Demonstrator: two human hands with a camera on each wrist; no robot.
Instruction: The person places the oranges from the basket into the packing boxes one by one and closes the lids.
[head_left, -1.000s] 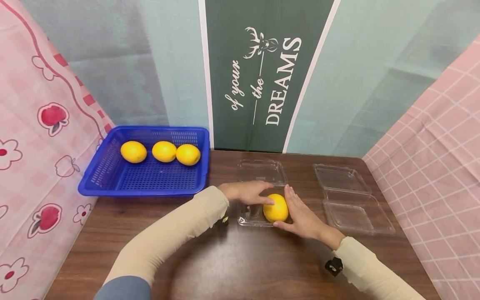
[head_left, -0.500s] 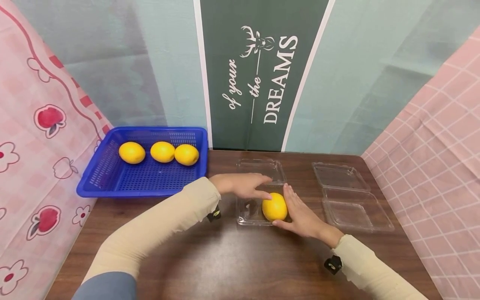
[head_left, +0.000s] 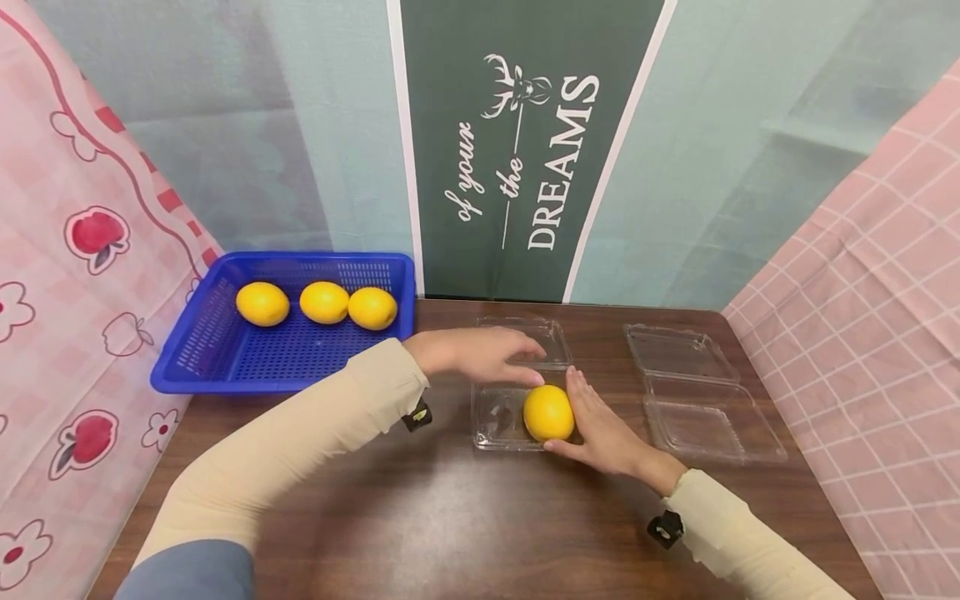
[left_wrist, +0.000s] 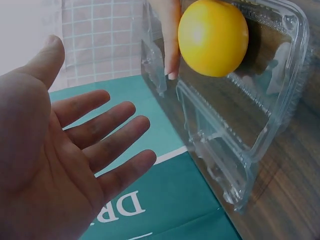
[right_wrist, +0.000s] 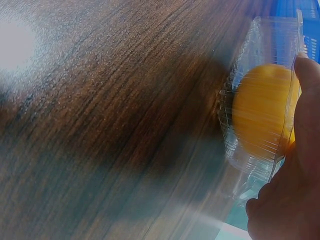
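One lemon (head_left: 548, 412) already sits inside the clear box (head_left: 501, 421); my right hand (head_left: 600, 429) rests flat against it, my left hand (head_left: 480, 354) hovers spread over the unclosed lid (head_left: 551, 337). Three lemons (head_left: 324, 302) wait left of the box.

Dark wood-grain table (head_left: 465, 533), teal backdrop wall (head_left: 300, 142) with a dark green "of your the DREAMS" banner (head_left: 525, 150), pink apple-print cloth (head_left: 82, 250) on the left, pink checked cloth (head_left: 870, 333) on the right, soft glare on the tabletop
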